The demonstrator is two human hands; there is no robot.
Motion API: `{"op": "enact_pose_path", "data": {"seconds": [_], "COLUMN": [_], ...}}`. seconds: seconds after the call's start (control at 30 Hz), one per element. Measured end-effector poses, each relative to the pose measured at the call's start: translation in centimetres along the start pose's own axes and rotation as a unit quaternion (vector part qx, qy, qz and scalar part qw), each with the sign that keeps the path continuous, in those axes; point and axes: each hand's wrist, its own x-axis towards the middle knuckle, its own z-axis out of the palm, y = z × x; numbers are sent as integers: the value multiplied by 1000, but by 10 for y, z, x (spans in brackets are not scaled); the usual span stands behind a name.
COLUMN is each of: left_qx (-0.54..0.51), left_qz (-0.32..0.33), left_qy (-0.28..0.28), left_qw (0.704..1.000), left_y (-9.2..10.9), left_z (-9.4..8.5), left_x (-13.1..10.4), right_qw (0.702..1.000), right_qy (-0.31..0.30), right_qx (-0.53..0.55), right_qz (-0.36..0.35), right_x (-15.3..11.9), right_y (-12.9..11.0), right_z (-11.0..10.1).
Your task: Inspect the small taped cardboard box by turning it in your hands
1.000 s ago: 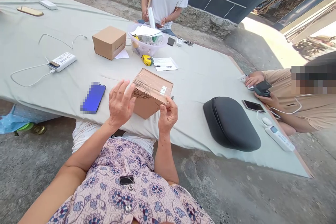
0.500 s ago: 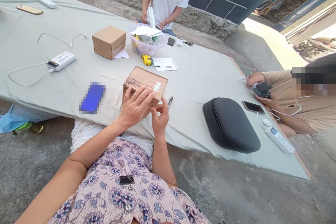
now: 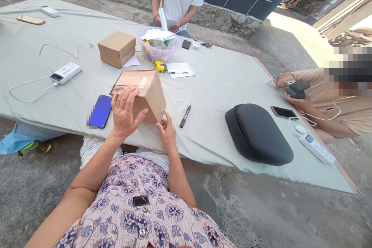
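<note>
In front of me a brown cardboard box (image 3: 155,97) sits tilted on the cloth-covered table, with a patterned sticker on its top. My left hand (image 3: 126,112) lies against its top and near side, fingers spread. At the lower right corner my right hand (image 3: 167,128) grips the box between thumb and fingers. A blue-screened phone (image 3: 101,111) lies just left of my left hand, and a black marker (image 3: 185,116) lies to the right of the box.
Beyond are another box (image 3: 116,48), a purple basket (image 3: 158,48), a tape measure (image 3: 160,66) and a notepad (image 3: 181,70). A black case (image 3: 258,133) stands right. Two people sit at the far side and right edge.
The box has turned and shifted left, showing its right side. My left hand has moved left with its fingers more spread; my right hand has moved slightly left and down.
</note>
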Motion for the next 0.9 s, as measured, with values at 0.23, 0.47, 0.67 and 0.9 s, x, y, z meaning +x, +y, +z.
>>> {"op": "enact_pose_path", "data": {"seconds": [0.23, 0.47, 0.67, 0.9], "left_qx": [-41, -216, -274, -246], "left_qz": [-100, -263, -389, -409], "left_qy": [26, 24, -34, -48], "left_qw": [994, 940, 879, 878], "left_y": [1, -1, -10, -27], "left_z": [-14, 1, 22, 28], "left_x": [1, -8, -21, -30], "right_qw": [996, 975, 967, 970], "right_qy": [45, 190, 225, 201], "right_qx": [56, 59, 11, 26], "right_qz": [-61, -100, -122, -130], "right_x": [-4, 0, 1, 1], "right_y": [-11, -29, -37, -28], "right_z": [6, -25, -37, -28]}}
